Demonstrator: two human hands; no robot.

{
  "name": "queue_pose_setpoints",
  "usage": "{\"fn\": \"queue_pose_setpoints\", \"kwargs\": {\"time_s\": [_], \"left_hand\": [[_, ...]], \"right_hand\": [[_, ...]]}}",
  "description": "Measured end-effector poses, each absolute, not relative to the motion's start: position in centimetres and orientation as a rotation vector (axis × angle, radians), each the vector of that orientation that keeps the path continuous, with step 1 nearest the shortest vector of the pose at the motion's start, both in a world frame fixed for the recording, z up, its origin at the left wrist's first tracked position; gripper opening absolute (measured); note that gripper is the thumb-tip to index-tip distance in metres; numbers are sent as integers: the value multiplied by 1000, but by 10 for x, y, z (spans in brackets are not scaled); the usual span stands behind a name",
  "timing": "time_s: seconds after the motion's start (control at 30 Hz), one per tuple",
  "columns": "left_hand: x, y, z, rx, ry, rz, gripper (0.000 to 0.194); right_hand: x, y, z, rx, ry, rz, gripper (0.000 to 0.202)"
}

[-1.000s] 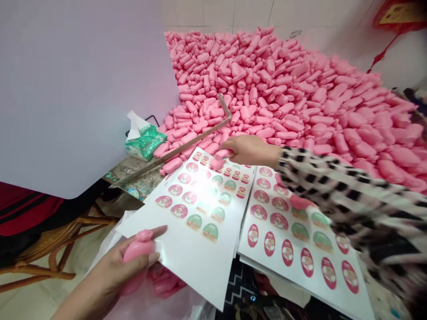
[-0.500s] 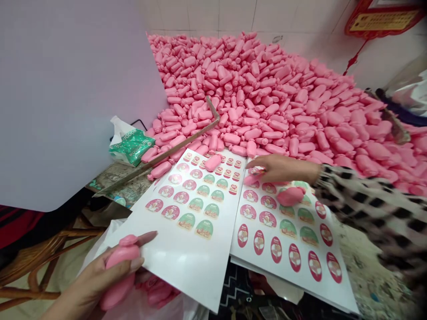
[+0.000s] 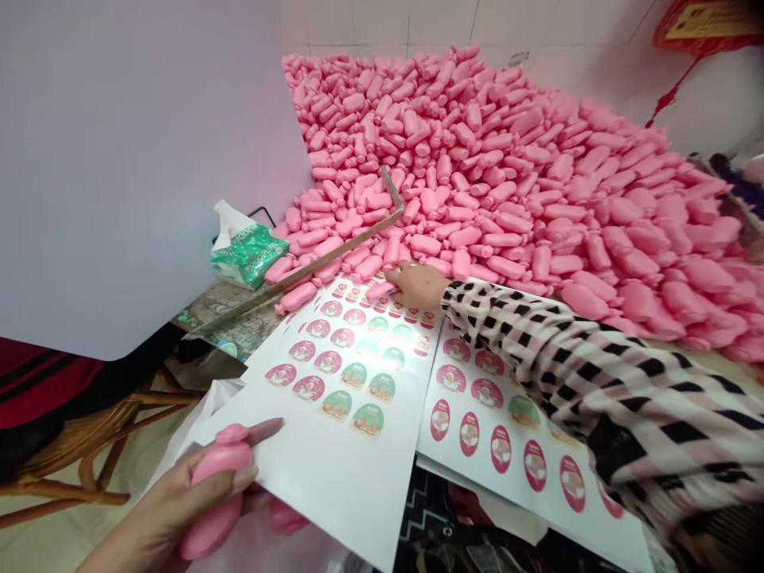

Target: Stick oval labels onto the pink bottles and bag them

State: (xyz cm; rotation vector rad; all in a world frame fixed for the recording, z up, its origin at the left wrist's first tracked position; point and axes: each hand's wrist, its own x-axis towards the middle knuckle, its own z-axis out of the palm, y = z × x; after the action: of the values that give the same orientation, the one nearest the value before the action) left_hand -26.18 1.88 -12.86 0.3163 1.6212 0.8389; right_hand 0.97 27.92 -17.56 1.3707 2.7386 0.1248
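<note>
My left hand [image 3: 200, 493] is closed around a pink bottle [image 3: 218, 469] with a narrow neck, beside the lower left corner of a white sticker sheet [image 3: 334, 481]. At the top of that sheet, my right hand [image 3: 421, 286] has its fingers on another pink bottle [image 3: 379, 291], lying over the small red stickers. The sheet carries rows of pink and green stickers. A second sticker sheet [image 3: 435, 458], with red oval stickers along its bottom, lies to the right, partly under my checked right sleeve [image 3: 537, 342]. The sleeve hides much of its upper part.
A large heap of pink bottles [image 3: 513, 159] fills the back against the tiled wall. A bent strip [image 3: 334, 253] lies at its front edge. To the left are a green tissue pack [image 3: 251, 253], a big pale panel [image 3: 137, 159] and a rattan chair [image 3: 89, 469].
My right hand has moved left from the second sheet to the pink bottle atop the first sheet. My left hand keeps its bottle in place. The view has shifted slightly.
</note>
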Motion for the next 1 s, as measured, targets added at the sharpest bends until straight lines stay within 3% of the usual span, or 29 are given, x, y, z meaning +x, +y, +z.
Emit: {"fn": "queue_pose_setpoints", "kwargs": {"time_s": [0.1,0.27,0.53,1.0], "left_hand": [[-267,22,-134,387,1569,778,65],[-264,27,-136,516,1551,774,61],[-254,37,-133,499,1579,806,60],[-238,97,-151,672,1473,766,48]], "right_hand": [[19,274,-181,1434,2707,142,50],[24,267,-183,1385,2683,130,43],[33,255,-148,1399,2839,275,34],[154,212,-131,1552,2463,167,36]]}}
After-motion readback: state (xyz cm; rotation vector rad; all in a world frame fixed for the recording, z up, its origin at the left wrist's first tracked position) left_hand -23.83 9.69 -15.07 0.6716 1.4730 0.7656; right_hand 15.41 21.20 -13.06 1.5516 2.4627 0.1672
